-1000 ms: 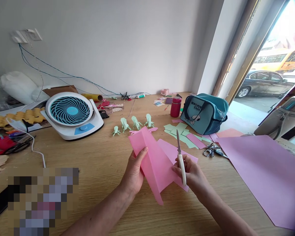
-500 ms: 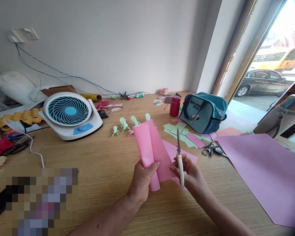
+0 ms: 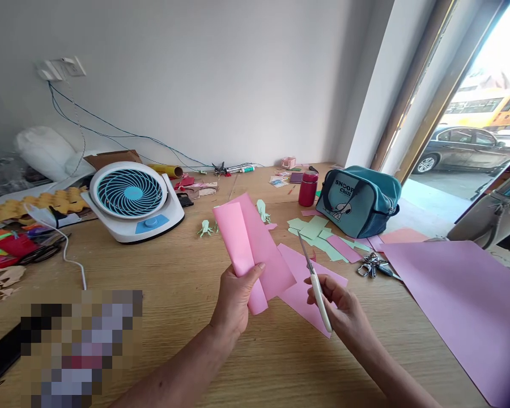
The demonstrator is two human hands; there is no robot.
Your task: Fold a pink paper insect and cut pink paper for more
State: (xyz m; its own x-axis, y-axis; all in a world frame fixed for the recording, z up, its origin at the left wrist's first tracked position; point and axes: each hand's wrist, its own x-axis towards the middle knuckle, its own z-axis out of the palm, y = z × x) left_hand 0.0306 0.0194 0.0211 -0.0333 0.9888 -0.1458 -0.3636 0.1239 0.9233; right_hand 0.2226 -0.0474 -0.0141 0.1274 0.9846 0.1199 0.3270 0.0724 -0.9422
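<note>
My left hand point(image 3: 238, 294) grips a sheet of pink paper point(image 3: 266, 255) by its lower part, thumb on top. One long side of that sheet is folded over in a loose, unflattened bend. To its right, my right hand point(image 3: 338, 303) is closed around white-handled scissors point(image 3: 321, 303), blades pointing up and away, apart from the held sheet. Beneath the scissors a second pink piece point(image 3: 295, 294) lies flat on the wooden table point(image 3: 174, 317). Small green folded-paper figures point(image 3: 205, 228) stand behind the held sheet, which hides some of them.
A white fan point(image 3: 131, 204) stands at the left. Toward the right are green paper pieces point(image 3: 314, 226), a red flask point(image 3: 308, 188), a teal bag point(image 3: 359, 201), keys point(image 3: 370, 265) and a large pink-purple sheet point(image 3: 454, 306). Pliers and tubes lie by the wall.
My left hand has moved the pink paper left and tilted it. The scissors have come away from the paper, their blades now leaning left. The view has turned slightly left.
</note>
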